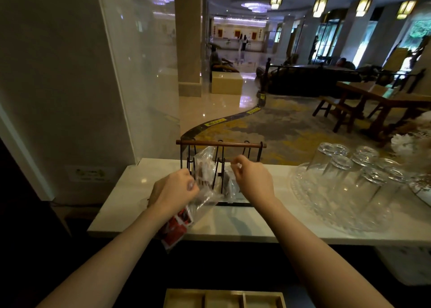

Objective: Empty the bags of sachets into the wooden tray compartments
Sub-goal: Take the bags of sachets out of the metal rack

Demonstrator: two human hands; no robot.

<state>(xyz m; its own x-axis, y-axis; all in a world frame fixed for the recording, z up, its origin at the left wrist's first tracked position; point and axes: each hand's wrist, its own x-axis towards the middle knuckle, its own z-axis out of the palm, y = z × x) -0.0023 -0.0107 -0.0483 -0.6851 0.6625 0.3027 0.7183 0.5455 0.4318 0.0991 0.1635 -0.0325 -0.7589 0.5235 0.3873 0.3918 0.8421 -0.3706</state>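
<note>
Between both hands [173,191] — clear, crumpled sachet bag [205,174].

Both bare arms reach toward twelve o'clock. The left hand [175,188] is a closed fist; the right hand [253,178] pinches its fingers together.

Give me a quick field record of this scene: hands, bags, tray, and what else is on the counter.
left hand: gripping clear bag of red sachets
right hand: pinching second clear bag
wooden tray: bottom edge of view, visible compartments empty
rack: wooden bar, black hooks, behind hands
glasses: upturned on clear platter, right
counter: white marble
</note>
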